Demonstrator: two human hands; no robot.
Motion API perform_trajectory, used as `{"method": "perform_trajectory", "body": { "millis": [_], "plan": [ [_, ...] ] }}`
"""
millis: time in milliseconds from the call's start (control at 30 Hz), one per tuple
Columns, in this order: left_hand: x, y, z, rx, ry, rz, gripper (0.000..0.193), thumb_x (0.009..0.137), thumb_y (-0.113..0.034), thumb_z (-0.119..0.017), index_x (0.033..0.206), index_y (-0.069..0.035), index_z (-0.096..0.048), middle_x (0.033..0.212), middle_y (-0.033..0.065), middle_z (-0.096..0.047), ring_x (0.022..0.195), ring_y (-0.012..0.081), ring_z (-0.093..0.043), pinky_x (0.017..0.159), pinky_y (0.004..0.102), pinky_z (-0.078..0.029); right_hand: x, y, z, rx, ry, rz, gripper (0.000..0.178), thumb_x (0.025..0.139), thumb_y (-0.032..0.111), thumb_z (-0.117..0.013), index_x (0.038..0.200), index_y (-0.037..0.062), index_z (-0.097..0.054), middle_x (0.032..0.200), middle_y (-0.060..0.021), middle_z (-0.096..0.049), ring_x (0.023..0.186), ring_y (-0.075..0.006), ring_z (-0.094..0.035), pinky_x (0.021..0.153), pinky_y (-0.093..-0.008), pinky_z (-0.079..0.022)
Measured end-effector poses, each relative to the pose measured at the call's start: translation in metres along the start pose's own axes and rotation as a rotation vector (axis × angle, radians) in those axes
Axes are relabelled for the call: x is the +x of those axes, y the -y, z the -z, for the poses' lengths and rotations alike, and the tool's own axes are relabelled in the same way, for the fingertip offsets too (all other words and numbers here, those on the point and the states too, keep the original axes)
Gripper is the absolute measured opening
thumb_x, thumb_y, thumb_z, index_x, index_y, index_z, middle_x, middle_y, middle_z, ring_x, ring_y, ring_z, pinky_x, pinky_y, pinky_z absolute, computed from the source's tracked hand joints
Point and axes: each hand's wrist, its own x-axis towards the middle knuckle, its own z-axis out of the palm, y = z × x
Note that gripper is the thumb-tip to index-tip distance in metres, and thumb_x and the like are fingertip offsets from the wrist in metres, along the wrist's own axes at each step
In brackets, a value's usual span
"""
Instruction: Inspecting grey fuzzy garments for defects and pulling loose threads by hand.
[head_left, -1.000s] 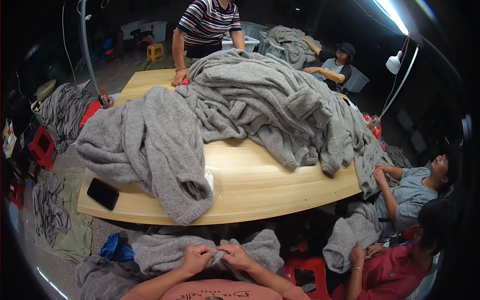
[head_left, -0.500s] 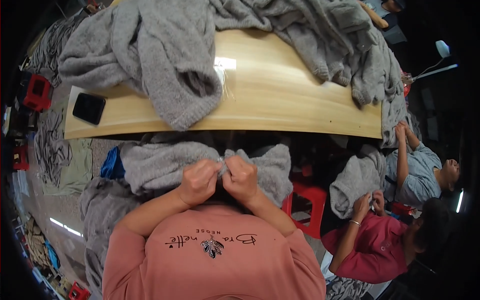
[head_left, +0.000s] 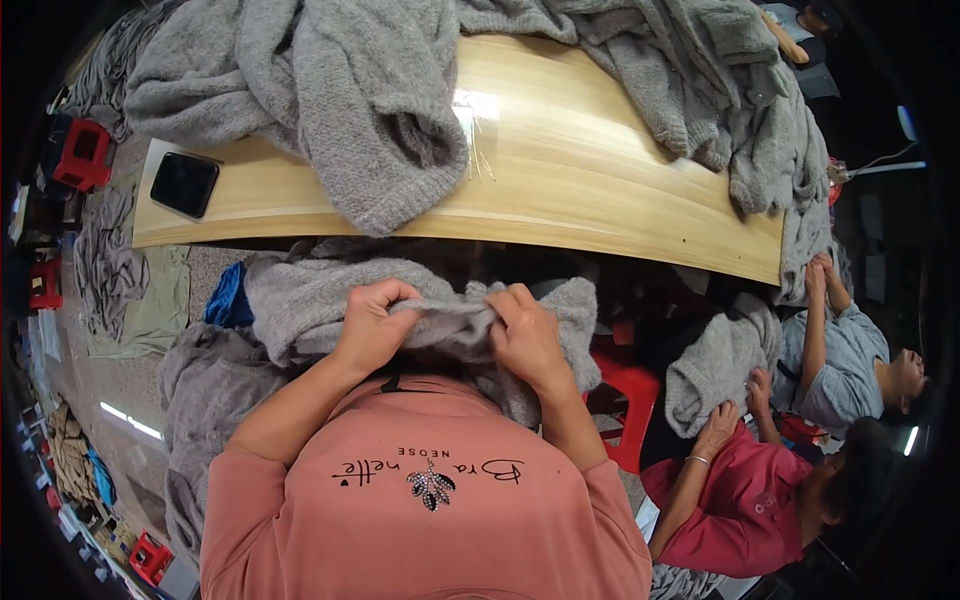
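Note:
A fuzzy grey knit garment lies across my lap, below the table's near edge. My left hand pinches its edge between thumb and fingers. My right hand grips the same edge a short way to the right, and a strip of knit is drawn taut between the two. Whether anything small is tucked in my fingers is hidden. On the wooden table in front, another grey knit garment is heaped, its ribbed end near the edge.
A black phone lies at the table's left end. More grey knits cover its far right. At my right, a red stool stands beside a co-worker in a red shirt, who handles a grey knit. Another person sits beyond.
My hands have moved apart from close together, stretching the garment's edge between them. My view has shifted slightly, so the table appears higher. The red-shirted co-worker's hands have also moved.

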Motion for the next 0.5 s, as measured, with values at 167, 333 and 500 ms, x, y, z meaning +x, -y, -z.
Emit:
{"method": "perform_trajectory", "body": {
  "millis": [167, 333, 500],
  "plan": [
    [-0.004, -0.004, -0.010, 0.070, 0.093, -0.094, 0.003, 0.068, 0.003, -0.057, 0.070, 0.001, -0.057, 0.062, -0.0008, -0.056, 0.057, 0.0027, -0.045, 0.050, 0.0185, -0.038, 0.012, 0.034, 0.002, 0.290, 0.023, 0.285, 0.016, 0.066, 0.006, -0.061, 0.080, 0.0020, -0.055, 0.075, -0.0095, -0.056, 0.073, -0.0274, -0.053, 0.071, -0.0376, -0.038],
    [-0.006, 0.003, -0.015, -0.162, 0.096, 0.071, 0.008, 0.067, 0.003, -0.061, 0.064, -0.001, -0.055, 0.060, -0.0015, -0.055, 0.057, 0.0026, -0.045, 0.050, 0.0178, -0.037, 0.012, 0.036, -0.017, 0.350, -0.013, 0.364, 0.008, 0.070, 0.004, -0.058, 0.072, 0.0028, -0.050, 0.067, -0.0104, -0.051, 0.063, -0.0273, -0.050, 0.058, -0.0348, -0.037],
    [-0.011, 0.005, -0.003, -0.261, 0.341, 0.185, 0.009, 0.068, 0.001, -0.064, 0.066, -0.001, -0.056, 0.062, -0.0003, -0.055, 0.058, 0.0032, -0.047, 0.050, 0.0179, -0.038, 0.006, 0.034, -0.027, 0.496, -0.014, 0.252, 0.007, 0.069, 0.000, -0.058, 0.074, 0.0016, -0.052, 0.066, -0.0107, -0.051, 0.058, -0.0270, -0.049, 0.056, -0.0338, -0.038]
  ]
}}
